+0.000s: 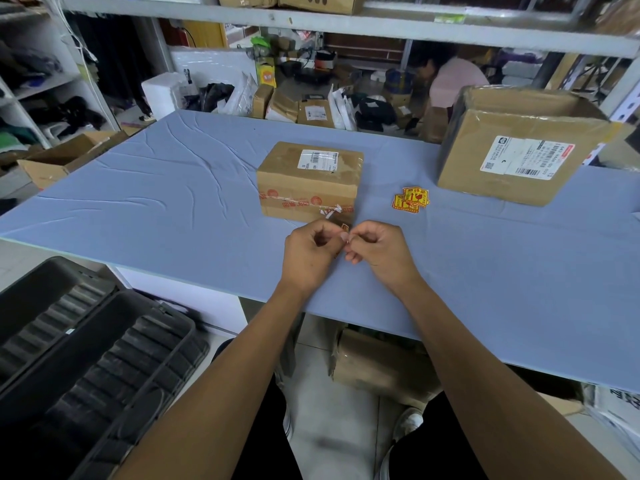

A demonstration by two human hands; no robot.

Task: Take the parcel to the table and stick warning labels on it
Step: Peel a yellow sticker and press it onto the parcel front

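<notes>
A small brown cardboard parcel (309, 181) with a white shipping label on top and red-printed tape across its front stands on the blue table (173, 202). Just in front of it, my left hand (309, 252) and my right hand (375, 249) meet fingertip to fingertip, pinching one small yellow-and-red warning label (344, 227) between them. The label is mostly hidden by my fingers. A small pile of the same warning labels (411, 200) lies on the table to the right of the parcel.
A larger open cardboard box (512, 147) stands at the table's right rear. Black plastic crates (86, 358) sit at the lower left, another box (377, 362) under the table. Beyond the table lie parcels and bags; a person (450, 79) bends there.
</notes>
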